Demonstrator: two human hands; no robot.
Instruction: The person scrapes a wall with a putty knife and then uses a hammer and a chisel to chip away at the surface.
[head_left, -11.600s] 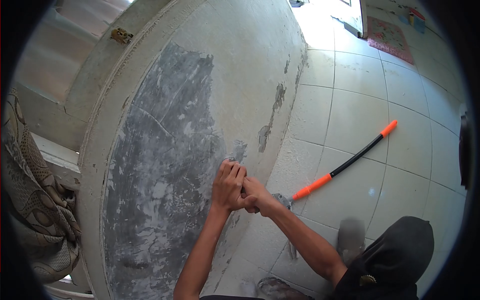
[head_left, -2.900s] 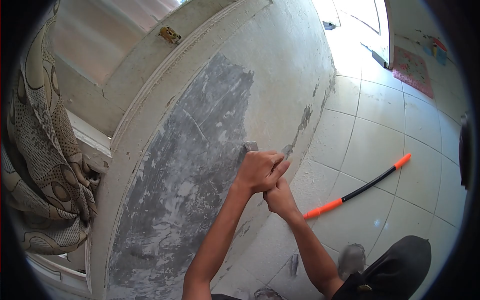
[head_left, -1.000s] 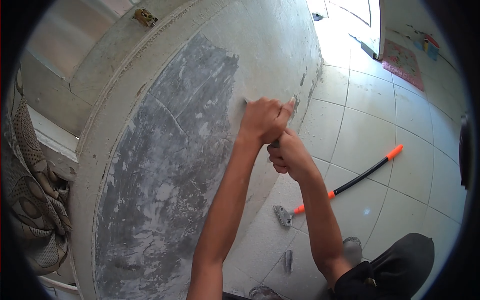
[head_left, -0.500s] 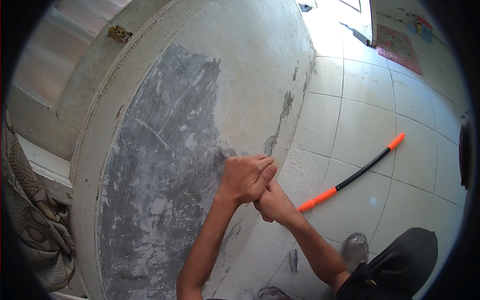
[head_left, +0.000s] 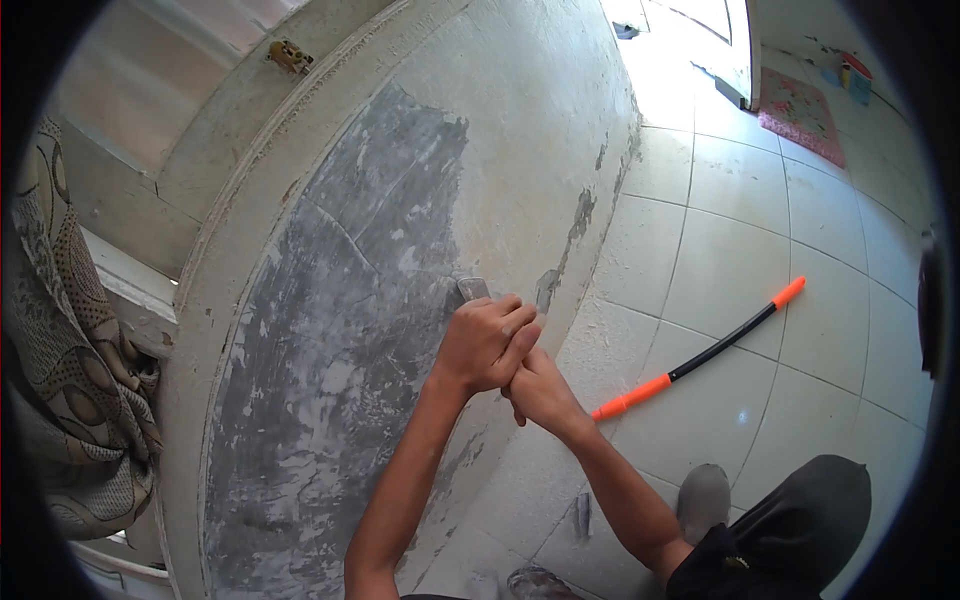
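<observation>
A scraper with a flat metal blade [head_left: 473, 288] rests against the wall, at the border between bare grey cement [head_left: 350, 300] and cream paint [head_left: 530, 150]. My left hand [head_left: 482, 340] is closed around it, just behind the blade. Right beside it, my right hand [head_left: 545, 393] is also closed on the scraper, partly overlapped by the left. Most of the handle is hidden inside my fingers. Flaked patches [head_left: 548, 285] mark the paint near the wall's lower edge.
On the tiled floor [head_left: 720, 240] lies a curved black rod with orange ends [head_left: 722, 346]. A small grey piece [head_left: 583, 515] sits near my shoe [head_left: 704, 497]. Patterned cloth [head_left: 75, 400] hangs at left. A pink mat [head_left: 800, 115] lies by the doorway.
The view has shifted slightly, so the wall appears a little further right and lower. Both hands stay closed on the scraper, its blade still at the paint's edge.
</observation>
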